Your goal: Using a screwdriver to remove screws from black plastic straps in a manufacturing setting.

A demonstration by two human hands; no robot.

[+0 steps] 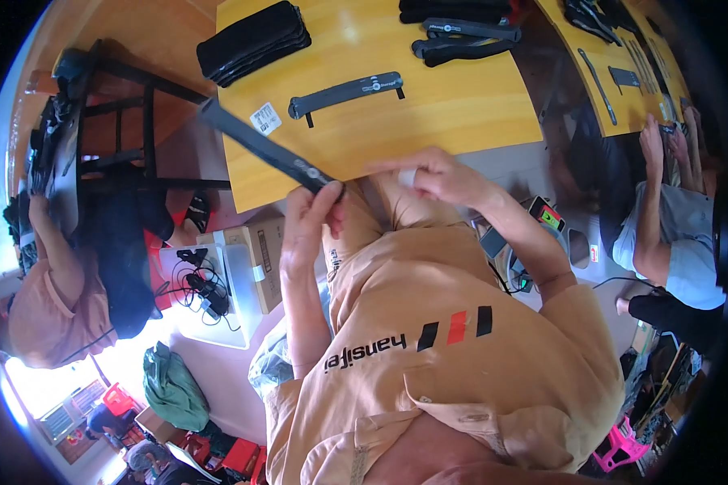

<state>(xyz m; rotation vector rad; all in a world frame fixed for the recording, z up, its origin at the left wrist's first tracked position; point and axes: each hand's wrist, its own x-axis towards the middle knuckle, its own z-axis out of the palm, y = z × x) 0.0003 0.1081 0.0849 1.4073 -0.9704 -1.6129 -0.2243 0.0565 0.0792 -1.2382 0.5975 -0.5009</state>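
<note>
Yellow worktable below: left hand pinches one end of a long black strap jutting past the table edge, right hand closed on something small and pale; strap's free end could snag and twist loose.

Before you lies a yellow wooden tabletop. On it rest a flat black strap, a white sticker label, a stack of black straps and two more black straps.
</note>
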